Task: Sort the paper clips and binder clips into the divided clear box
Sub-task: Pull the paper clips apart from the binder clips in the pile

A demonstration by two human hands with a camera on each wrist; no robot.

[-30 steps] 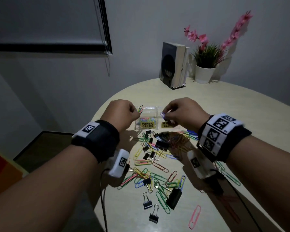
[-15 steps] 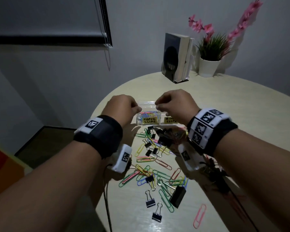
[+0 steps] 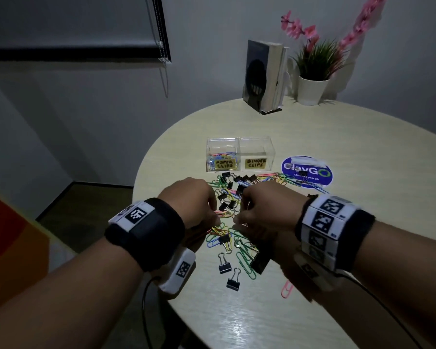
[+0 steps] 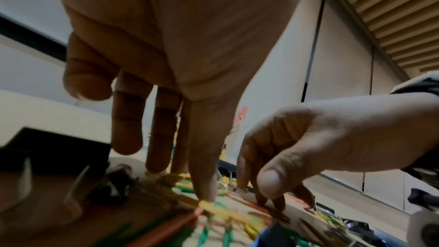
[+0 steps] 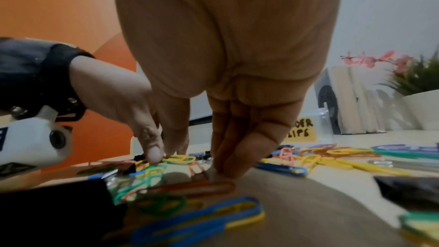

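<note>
The divided clear box (image 3: 239, 154) carries yellow labels reading "PAPER CLIPS" and "BINDER CLIPS"; a blue sticker (image 3: 306, 172) reads "ClavGO". Both hands have dropped from the box to the clip pile (image 3: 233, 222) on the table (image 3: 363, 152). The left hand (image 3: 189, 202) and right hand (image 3: 263, 210) reach down, fingertips on clips, grip unclear. Coloured paper clips (image 3: 220, 157) lie in the left compartment

left hand (image 3: 189, 202) fingertips: hidden behind its knuckles in the head view
right hand (image 3: 264, 210) grasp: unclear (thumb and fingers meet at the table)
paper clips (image 4: 228, 213) below left thumb: blurred
</note>
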